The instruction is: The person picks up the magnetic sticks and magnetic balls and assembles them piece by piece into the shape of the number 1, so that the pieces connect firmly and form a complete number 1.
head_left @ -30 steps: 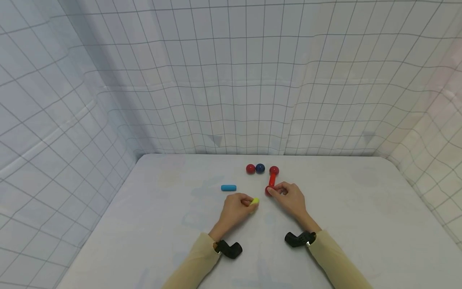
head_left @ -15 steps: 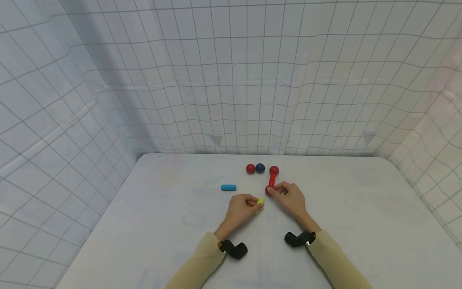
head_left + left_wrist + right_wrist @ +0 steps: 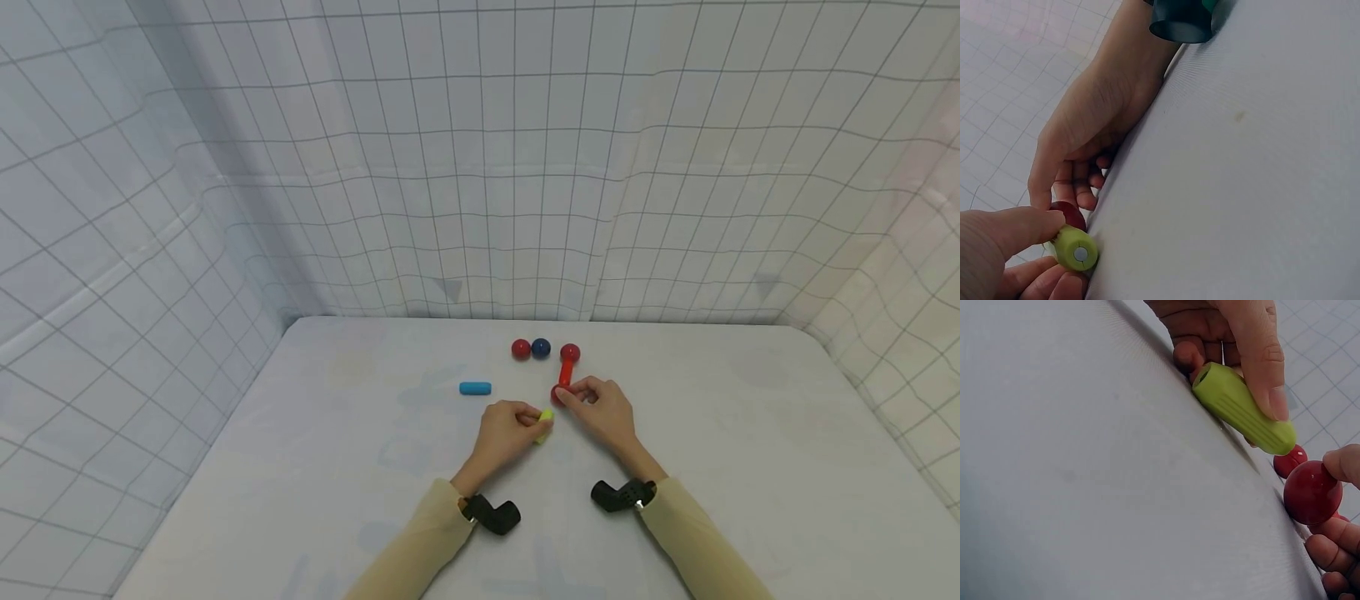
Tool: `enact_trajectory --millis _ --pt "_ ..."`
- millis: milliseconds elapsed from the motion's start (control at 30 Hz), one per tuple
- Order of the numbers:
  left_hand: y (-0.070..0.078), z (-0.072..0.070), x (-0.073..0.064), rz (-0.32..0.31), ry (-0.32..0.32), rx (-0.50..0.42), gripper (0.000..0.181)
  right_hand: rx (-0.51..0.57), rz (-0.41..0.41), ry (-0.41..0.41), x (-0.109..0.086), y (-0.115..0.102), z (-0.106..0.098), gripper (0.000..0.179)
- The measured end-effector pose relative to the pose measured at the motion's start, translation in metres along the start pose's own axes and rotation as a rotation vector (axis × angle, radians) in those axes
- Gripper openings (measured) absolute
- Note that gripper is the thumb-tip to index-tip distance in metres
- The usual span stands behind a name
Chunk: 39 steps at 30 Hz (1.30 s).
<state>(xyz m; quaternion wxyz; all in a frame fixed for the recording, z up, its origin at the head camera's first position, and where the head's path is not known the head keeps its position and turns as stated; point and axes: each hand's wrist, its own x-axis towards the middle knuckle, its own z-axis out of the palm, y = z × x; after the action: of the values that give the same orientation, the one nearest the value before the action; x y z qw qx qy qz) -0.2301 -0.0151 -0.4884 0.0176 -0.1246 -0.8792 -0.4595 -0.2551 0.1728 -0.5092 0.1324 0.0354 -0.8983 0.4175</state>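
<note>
My left hand [image 3: 504,433] pinches a lime-green ribbed magnetic stick [image 3: 1241,409] between thumb and fingers, low over the white table. A small silvery disc shows at one end of the stick in the left wrist view. Just to the right, my right hand [image 3: 603,415] pinches a shiny red ball [image 3: 1313,492] with thumb and fingertips. That ball is at the near end of a red stick [image 3: 566,372], and another red ball [image 3: 570,353] sits at the stick's far end. In the right wrist view the green stick's tip points toward the held ball.
Behind the hands, a loose red ball [image 3: 521,349] and a dark blue ball [image 3: 541,348] lie side by side. A blue stick [image 3: 476,388] lies to their front left. Grid-patterned white curtains [image 3: 480,208] surround the table [image 3: 337,467].
My left hand has moved a short way to the right with the green stick, closer to the held red ball. My right hand and the red piece have stayed in place.
</note>
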Motion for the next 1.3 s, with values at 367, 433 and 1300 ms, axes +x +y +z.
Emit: enact_trajectory --millis 367,433,1300 --pt "0.000 0.008 0.002 -0.008 0.028 -0.054 0.019 0.007 -0.006 -0.005 0.000 0.000 -0.001 0.030" --pt "0.001 0.008 0.002 -0.009 0.035 -0.052 0.019 0.008 -0.007 -0.003 0.000 0.000 -0.001 0.030" --pt "0.005 0.013 0.006 -0.045 0.053 -0.031 0.022 0.010 -0.006 0.001 -0.001 -0.001 -0.001 0.028"
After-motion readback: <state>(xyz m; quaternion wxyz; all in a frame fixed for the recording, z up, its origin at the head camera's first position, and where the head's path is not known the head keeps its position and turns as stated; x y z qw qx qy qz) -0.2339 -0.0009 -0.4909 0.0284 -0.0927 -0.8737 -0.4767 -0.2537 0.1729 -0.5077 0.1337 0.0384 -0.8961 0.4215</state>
